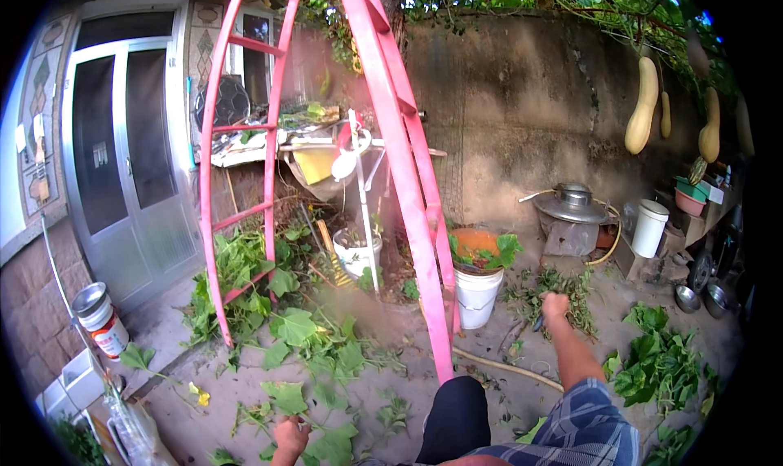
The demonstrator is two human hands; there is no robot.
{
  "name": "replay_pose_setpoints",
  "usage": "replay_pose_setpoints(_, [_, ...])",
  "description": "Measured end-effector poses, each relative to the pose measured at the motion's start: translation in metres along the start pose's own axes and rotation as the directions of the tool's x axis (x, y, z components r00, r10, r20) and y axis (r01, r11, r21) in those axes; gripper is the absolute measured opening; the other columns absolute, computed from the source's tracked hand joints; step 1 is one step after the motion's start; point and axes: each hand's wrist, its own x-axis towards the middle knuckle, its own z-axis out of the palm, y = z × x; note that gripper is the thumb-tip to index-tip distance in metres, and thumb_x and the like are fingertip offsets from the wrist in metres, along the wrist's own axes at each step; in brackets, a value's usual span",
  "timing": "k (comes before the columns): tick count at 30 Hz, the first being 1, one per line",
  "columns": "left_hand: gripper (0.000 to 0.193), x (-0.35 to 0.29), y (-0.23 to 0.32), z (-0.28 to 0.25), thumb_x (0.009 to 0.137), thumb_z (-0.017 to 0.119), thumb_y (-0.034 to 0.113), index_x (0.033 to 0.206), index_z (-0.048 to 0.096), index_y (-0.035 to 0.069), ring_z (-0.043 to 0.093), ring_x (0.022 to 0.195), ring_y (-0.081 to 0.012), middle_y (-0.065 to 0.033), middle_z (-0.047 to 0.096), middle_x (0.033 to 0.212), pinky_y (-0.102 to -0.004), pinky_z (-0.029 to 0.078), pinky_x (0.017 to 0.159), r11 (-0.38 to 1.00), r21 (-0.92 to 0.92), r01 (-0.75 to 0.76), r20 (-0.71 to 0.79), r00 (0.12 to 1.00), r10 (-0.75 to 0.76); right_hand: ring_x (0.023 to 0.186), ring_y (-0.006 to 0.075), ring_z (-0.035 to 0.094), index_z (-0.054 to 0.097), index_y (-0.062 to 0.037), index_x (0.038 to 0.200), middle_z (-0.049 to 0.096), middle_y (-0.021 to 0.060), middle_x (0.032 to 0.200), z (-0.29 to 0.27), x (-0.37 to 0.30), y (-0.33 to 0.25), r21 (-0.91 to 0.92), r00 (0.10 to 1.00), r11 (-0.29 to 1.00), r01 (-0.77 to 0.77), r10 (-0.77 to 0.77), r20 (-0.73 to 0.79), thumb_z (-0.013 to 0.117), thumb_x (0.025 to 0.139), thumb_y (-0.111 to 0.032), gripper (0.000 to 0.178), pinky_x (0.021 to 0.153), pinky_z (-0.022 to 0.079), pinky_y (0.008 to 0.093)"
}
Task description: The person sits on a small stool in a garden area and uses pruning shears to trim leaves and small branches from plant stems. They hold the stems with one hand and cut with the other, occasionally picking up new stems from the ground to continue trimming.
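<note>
My right hand reaches forward, closed like a fist, over a pile of thin green cuttings on the ground. A small dark piece shows just below it, too small to name. Low in the view, my left hand is curled beside a broad green leaf; what its fingers hold, if anything, is hidden. Cut leafy vines spread over the ground ahead of it. Right of my right arm lies another heap of large leaves.
A pink ladder straddles the middle. Beyond it stands a white bucket with leaves on top. A hose crosses the ground. Metal bowls lie at right; pale gourds hang above. A paint bucket stands at left.
</note>
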Motion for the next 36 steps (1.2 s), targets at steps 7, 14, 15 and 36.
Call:
replay_pose_setpoints(7, [0.033, -0.025, -0.031, -0.010, 0.079, 0.068, 0.037, 0.092, 0.067, 0.006, 0.065, 0.079, -0.0285, -0.0153, 0.068, 0.088, -0.0388, 0.051, 0.071, 0.991, -0.112, 0.073, 0.072, 0.995, -0.065, 0.057, 0.0187, 0.060, 0.055, -0.0026, 0.081, 0.060, 0.0098, 0.069, 0.004, -0.298, -0.128, 0.315, 0.552, 0.821, -0.476, 0.001, 0.834, 0.065, 0.072, -0.002, 0.013, 0.051, 0.049, 0.0316])
replay_pose_setpoints(14, [0.052, -0.056, 0.103, -0.029, 0.089, 0.058, 0.043, 0.124, 0.055, 0.005, 0.060, 0.105, -0.0288, -0.0152, 0.061, 0.116, -0.0382, 0.047, 0.089, 0.735, -0.673, 0.083, 0.296, 0.941, 0.165, 0.067, 0.0179, 0.064, 0.061, -0.0032, 0.091, 0.064, 0.0066, 0.079, 0.026, -0.439, -0.082, 0.065, 0.020, 0.963, -0.263, -0.062, 0.998, 0.065, 0.079, -0.010, 0.014, 0.060, 0.053, 0.0302])
replay_pose_setpoints(15, [0.056, -0.043, 0.095, -0.003, 0.089, 0.060, 0.042, 0.131, 0.050, 0.006, 0.060, 0.103, -0.0282, -0.0136, 0.059, 0.119, -0.0389, 0.048, 0.086, 0.614, -0.768, 0.182, 0.358, 0.917, 0.177, 0.066, 0.0179, 0.064, 0.061, -0.0026, 0.091, 0.063, 0.0069, 0.077, 0.016, -0.459, -0.098, 0.047, -0.011, 0.947, -0.317, -0.053, 0.999, 0.066, 0.080, -0.011, 0.014, 0.056, 0.051, 0.0281])
replay_pose_setpoints(36, [0.035, -0.062, 0.099, 0.066, 0.093, 0.051, 0.030, 0.084, 0.065, -0.001, 0.056, 0.057, -0.0138, -0.0075, 0.062, 0.065, -0.0303, 0.045, 0.055, 0.549, -0.833, 0.059, 0.039, 0.998, -0.049, 0.078, 0.0161, 0.061, 0.057, -0.0080, 0.102, 0.062, 0.0038, 0.084, 0.043, -0.502, -0.030, -0.383, -0.366, 0.728, -0.569, 0.193, 0.911, 0.068, 0.080, -0.021, 0.028, 0.061, 0.048, 0.0306])
